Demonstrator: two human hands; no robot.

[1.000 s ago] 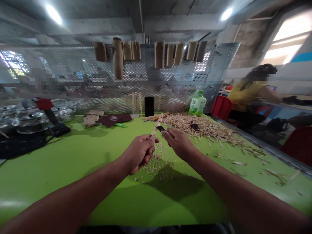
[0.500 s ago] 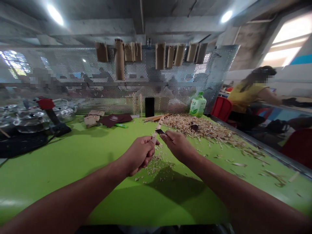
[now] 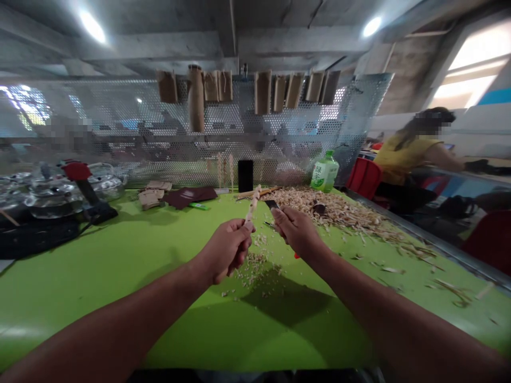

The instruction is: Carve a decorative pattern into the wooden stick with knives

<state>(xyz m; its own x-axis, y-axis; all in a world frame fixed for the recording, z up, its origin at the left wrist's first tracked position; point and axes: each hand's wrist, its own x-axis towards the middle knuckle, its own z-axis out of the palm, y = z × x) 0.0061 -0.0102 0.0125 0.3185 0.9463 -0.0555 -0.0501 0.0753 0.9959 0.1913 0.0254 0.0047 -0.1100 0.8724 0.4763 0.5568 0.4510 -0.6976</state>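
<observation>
My left hand is closed around the lower end of a pale carved wooden stick, which stands tilted with notches along its length. In my right hand is a carving knife, its wide dark blade pointing at the stick but apart from it. A thin metal tip and a red end also show at that hand, perhaps of a second tool; the rest is hidden by the fingers. Small wood chips lie on the green table below both hands.
A heap of wood shavings spreads at the right, with a green bottle behind it. A black phone stands upright at the back. Brown sandpaper sheets and metal kettles are at the left. A person in yellow sits beyond.
My right hand has drawn the knife off the stick, a little to the right. The stick's top has shifted left, and the thin tip and red end now show at my right hand.
</observation>
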